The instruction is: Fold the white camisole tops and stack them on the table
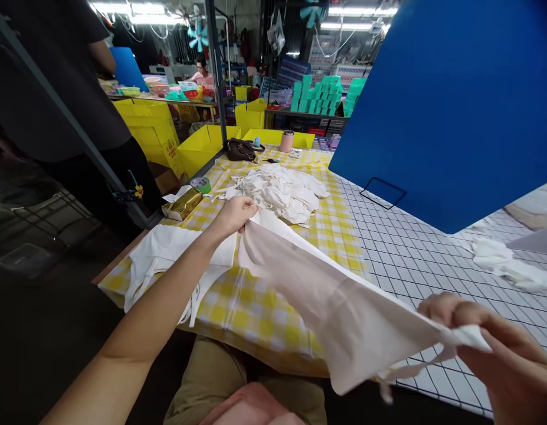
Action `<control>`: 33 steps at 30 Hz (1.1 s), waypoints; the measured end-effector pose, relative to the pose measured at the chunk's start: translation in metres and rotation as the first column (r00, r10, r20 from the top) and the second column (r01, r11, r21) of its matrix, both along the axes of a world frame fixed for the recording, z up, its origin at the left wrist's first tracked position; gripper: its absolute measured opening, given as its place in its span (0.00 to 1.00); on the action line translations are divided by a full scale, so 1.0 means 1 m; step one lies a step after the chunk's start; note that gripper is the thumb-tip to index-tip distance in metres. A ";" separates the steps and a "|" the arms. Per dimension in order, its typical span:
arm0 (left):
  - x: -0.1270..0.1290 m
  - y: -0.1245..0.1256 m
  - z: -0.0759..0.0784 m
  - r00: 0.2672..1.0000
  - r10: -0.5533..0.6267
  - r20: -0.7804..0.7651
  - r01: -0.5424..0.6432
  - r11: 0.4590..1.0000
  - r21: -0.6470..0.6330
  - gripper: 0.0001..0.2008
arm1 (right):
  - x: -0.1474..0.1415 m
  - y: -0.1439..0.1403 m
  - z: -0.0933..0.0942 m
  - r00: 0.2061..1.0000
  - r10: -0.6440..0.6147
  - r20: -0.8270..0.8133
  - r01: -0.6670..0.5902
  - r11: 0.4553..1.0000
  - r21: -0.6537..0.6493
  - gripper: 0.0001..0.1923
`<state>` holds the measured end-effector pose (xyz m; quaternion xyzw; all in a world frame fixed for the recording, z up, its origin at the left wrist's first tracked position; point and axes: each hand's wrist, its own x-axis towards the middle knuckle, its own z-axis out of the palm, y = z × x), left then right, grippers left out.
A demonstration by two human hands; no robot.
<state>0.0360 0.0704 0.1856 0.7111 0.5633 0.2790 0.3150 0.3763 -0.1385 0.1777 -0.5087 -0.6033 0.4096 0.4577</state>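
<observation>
item: cloth bag (326,295), stretched flat above the table (388,236) edge, centre frame. left hand (235,213) pinches its 11 o'clock corner; right hand (485,336) closed on the 4 o'clock drawstring end. step, as judged: straightening. next calls for even tension. pile (282,192) at 12 o'clock.

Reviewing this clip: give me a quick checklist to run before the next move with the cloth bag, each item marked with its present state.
1. Left hand grips one end of the bag: ok.
2. Right hand pinches the other end, by the drawstring: ok.
3. Bag held off the table, stretched between both hands: ok.
4. Bag free of the pile: ok.
5. Flat cloth at the table edge lies apart from the bag: cannot tell.
</observation>
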 end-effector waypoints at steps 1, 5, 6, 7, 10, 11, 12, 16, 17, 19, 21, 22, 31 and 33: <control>0.001 0.001 -0.004 1.000 -0.020 -0.006 0.019 0.999 -0.050 0.08 | 0.002 0.006 -0.007 0.996 -0.083 -0.015 0.082 0.995 -0.053 0.12; 0.007 0.005 -0.051 0.946 -0.074 -0.314 0.018 0.984 -0.178 0.12 | 0.001 0.038 -0.055 0.920 -0.264 0.290 0.345 0.897 -0.275 0.14; 0.007 0.003 -0.067 0.911 -0.112 -0.398 0.036 0.980 -0.193 0.13 | 0.000 0.044 -0.069 0.848 -0.300 0.437 0.444 0.853 -0.276 0.14; 0.007 0.001 -0.082 0.894 -0.127 -0.430 0.045 0.980 -0.195 0.14 | -0.002 0.047 -0.081 0.775 -0.317 0.547 0.506 0.829 -0.237 0.13; 0.004 -0.010 -0.115 0.878 -0.160 -0.452 0.098 0.983 -0.158 0.18 | -0.014 0.045 -0.106 0.668 -0.304 0.679 0.461 0.885 -0.058 0.14; 0.003 -0.015 -0.120 0.874 -0.165 -0.458 0.123 0.985 -0.119 0.18 | -0.020 0.042 -0.110 0.678 -0.275 0.682 0.391 0.920 -0.018 0.14; 0.004 -0.020 -0.124 0.868 -0.168 -0.467 0.153 0.986 -0.072 0.17 | -0.027 0.038 -0.112 0.692 -0.232 0.684 0.314 0.950 0.006 0.14; 0.019 -0.046 -0.127 0.836 -0.304 -0.458 0.366 0.929 0.051 0.13 | -0.063 0.025 -0.121 0.688 0.007 0.726 0.016 1.000 -0.025 0.09; 0.025 -0.055 -0.128 0.810 -0.387 -0.440 0.456 0.888 0.058 0.12 | -0.072 0.023 -0.126 0.654 0.049 0.755 -0.027 0.999 -0.042 0.07; 0.038 -0.074 -0.132 0.726 -0.550 -0.413 0.633 0.769 0.089 0.15 | -0.085 0.021 -0.137 0.568 0.087 0.819 -0.057 0.996 -0.066 0.06; 0.052 -0.092 -0.138 0.640 -0.642 -0.422 0.747 0.649 0.145 0.20 | -0.091 0.019 -0.148 0.513 0.090 0.854 -0.058 0.996 -0.070 0.03; 0.058 -0.100 -0.142 0.608 -0.662 -0.438 0.779 0.603 0.170 0.22 | -0.092 0.019 -0.152 0.510 0.085 0.856 -0.055 0.996 -0.066 0.04; 0.103 -0.105 -0.130 0.632 -0.647 -0.427 0.753 0.643 0.141 0.06 | -0.076 0.016 -0.104 0.704 -0.263 0.659 0.098 0.956 0.277 0.08; 0.108 -0.099 -0.109 0.741 -0.628 -0.239 0.661 0.744 0.095 0.07 | -0.079 0.015 -0.090 0.656 -0.486 0.578 0.244 0.861 0.446 0.05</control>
